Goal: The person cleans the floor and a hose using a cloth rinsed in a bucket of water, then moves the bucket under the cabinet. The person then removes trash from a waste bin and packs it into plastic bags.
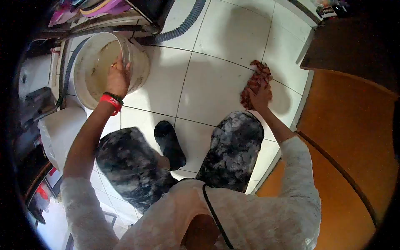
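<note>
Item 1: reddish-brown cloth (259,73), bunched on the tiled floor (221,87) to the R, approx. beyond my R knee. My R fingers (262,88) press down on its near part; whether they also pinch the fabric, can't tell, folds hide the tips. Handling est.: light, soft, limp, no breakage risk; prob. damp, hence heavier and a bit slippery if soaked, though wetness n/c (not confirmed). Best hold: whole palm over the thick middle, fabric gathered under the fingers; a loose edge would likely trail.

Item 2: off-white bucket (135,73), to the L, well apart from the cloth. My L fingers (119,63) lie at its near-R rim, slightly parted; firm pinch or mere rest, can't tell. Inner wall stained; murky liquid apparent inside, depth n/k. Est. stiff plastic, heavy if full, wet rim slick; rim is the sensible hold.

Surface: pale sq. tiles, dark grout lines, a few specks, shadows near the cloth. Tiles look smooth, prob. slippery when wet.

Room: grey corrugated hose (183,30) behind the bucket; orange-brown cabinet (346,104) along R side; black slipper (168,143) between my knees; red wristband (110,100) on L wrist.
</note>
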Motion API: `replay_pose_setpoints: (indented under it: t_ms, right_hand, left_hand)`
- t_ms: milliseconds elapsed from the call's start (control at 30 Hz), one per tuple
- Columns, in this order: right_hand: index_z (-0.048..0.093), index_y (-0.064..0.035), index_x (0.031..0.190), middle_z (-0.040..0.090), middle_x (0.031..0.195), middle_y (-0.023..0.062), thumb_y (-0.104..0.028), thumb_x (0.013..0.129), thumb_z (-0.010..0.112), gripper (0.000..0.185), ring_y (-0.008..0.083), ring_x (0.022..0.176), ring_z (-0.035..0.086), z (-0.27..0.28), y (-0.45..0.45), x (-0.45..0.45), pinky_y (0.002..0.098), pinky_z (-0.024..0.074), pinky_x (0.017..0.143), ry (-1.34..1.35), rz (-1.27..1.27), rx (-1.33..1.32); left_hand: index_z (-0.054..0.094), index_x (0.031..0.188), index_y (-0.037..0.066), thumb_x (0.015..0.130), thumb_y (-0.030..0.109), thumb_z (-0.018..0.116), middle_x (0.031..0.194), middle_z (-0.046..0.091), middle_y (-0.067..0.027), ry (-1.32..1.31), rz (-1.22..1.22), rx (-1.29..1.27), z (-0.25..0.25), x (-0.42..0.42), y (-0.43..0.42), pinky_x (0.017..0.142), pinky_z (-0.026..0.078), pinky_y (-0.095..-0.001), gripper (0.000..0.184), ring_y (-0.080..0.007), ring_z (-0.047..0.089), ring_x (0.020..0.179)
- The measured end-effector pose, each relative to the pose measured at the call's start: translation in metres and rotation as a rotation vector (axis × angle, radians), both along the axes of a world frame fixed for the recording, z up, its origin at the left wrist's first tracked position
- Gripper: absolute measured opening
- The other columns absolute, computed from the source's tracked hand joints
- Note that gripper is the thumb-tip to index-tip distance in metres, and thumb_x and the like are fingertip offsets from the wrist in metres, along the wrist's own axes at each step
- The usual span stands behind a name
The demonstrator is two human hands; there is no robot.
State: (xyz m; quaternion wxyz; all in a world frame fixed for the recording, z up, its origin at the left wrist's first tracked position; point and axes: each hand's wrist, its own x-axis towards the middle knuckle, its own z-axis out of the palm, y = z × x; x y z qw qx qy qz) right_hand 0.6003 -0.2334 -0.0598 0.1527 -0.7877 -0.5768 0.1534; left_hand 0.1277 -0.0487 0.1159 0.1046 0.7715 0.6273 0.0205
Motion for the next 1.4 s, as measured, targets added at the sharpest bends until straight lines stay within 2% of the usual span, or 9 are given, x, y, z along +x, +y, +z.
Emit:
replay_pose_setpoints:
  t_ms: [167,267,467,567,767,900,1067,1267,1400]
  right_hand:
    - [0.045,0.0017,0.114,0.045,0.118,0.0192,-0.023,0.073,0.053,0.049,0.0376,0.108,0.04,0.001,0.109,-0.103,0.0479,0.035,0.09,-0.261,0.469,-0.191]
    - [0.047,0.001,0.109,0.044,0.118,0.0209,-0.004,0.072,0.052,0.037,0.0369,0.117,0.034,0.02,0.164,-0.176,0.041,0.0355,0.095,0.279,0.197,0.297]
    - [0.048,-0.011,0.113,0.047,0.116,0.0189,-0.016,0.073,0.062,0.042,0.038,0.108,0.044,0.03,0.169,-0.162,0.0449,0.0411,0.089,0.335,-0.214,0.067]
    - [0.056,-0.0061,0.102,0.058,0.104,0.0077,-0.017,0.072,0.067,0.034,0.0224,0.098,0.053,0.028,0.107,-0.09,0.0337,0.0423,0.088,0.826,-0.352,0.561]
    - [0.056,-0.0081,0.109,0.06,0.108,0.0077,-0.035,0.086,0.049,0.036,0.0261,0.094,0.057,0.036,-0.007,0.071,0.034,0.0443,0.081,-0.054,-0.721,-0.102]
    - [0.047,0.0038,0.112,0.06,0.093,0.0254,-0.042,0.074,0.06,0.061,0.0375,0.091,0.059,0.089,0.074,0.105,0.041,0.0478,0.079,-0.188,-0.325,-0.513]
    - [0.044,-0.0066,0.121,0.057,0.104,0.0188,-0.038,0.076,0.056,0.056,0.0339,0.09,0.059,0.064,0.179,0.186,0.0422,0.0492,0.075,-0.647,-0.036,-0.495]
    - [0.049,-0.0049,0.119,0.056,0.112,0.0085,-0.045,0.08,0.055,0.056,0.0235,0.106,0.052,0.103,0.283,0.265,0.0389,0.0412,0.089,-0.709,-0.143,-0.497]
    - [0.048,-0.0081,0.121,0.053,0.12,0.0081,-0.044,0.084,0.048,0.052,0.0219,0.115,0.045,-0.013,0.289,0.339,0.0369,0.0329,0.097,-1.302,0.053,0.122]
  left_hand:
    - [0.026,0.134,0.003,0.089,0.02,0.047,0.123,0.045,-0.0219,0.086,-0.045,0.128,0.003,0.002,0.012,0.095,0.031,-0.049,0.053,-0.0372,0.043,0.112]
    - [0.029,0.132,0.001,0.088,0.019,0.047,0.118,0.048,-0.0246,-0.037,0.011,0.124,-0.006,-0.002,0.027,0.092,0.034,-0.0471,0.051,-0.0381,0.046,0.109]
    - [0.037,0.122,-0.003,0.088,0.017,0.047,0.098,0.055,-0.0267,-0.113,-0.059,0.11,-0.005,-0.002,0.029,0.079,0.039,-0.049,0.041,-0.0431,0.051,0.091]
    - [0.035,0.125,-0.003,0.089,0.019,0.046,0.106,0.053,-0.0248,-0.178,0.004,-0.002,-0.006,-0.003,0.025,0.082,0.039,-0.0481,0.044,-0.0425,0.05,0.096]
    - [0.037,0.126,-0.002,0.089,0.021,0.046,0.12,0.046,-0.0236,0.01,-0.011,0.086,-0.004,-0.007,0.014,0.089,0.036,-0.0478,0.044,-0.0377,0.046,0.107]
    - [0.037,0.125,-0.002,0.09,0.021,0.045,0.123,0.044,-0.0232,0.127,-0.116,0.153,-0.024,-0.009,0.014,0.091,0.035,-0.0463,0.043,-0.0357,0.044,0.11]
    - [0.04,0.121,-0.003,0.09,0.013,0.044,0.122,0.044,-0.021,0.778,-0.477,0.144,-0.01,-0.015,0.005,0.089,0.037,-0.0413,0.035,-0.0322,0.046,0.104]
    - [0.035,0.124,-0.005,0.09,0.01,0.047,0.115,0.046,-0.0247,-0.596,0.364,-0.166,-0.03,-0.046,-0.006,0.083,0.043,-0.0385,0.039,-0.0366,0.05,0.097]
    - [0.032,0.128,-0.005,0.088,0.007,0.049,0.12,0.043,-0.0273,-0.027,0.1,-0.05,-0.022,-0.057,-0.013,0.087,0.042,-0.039,0.045,-0.0399,0.047,0.107]
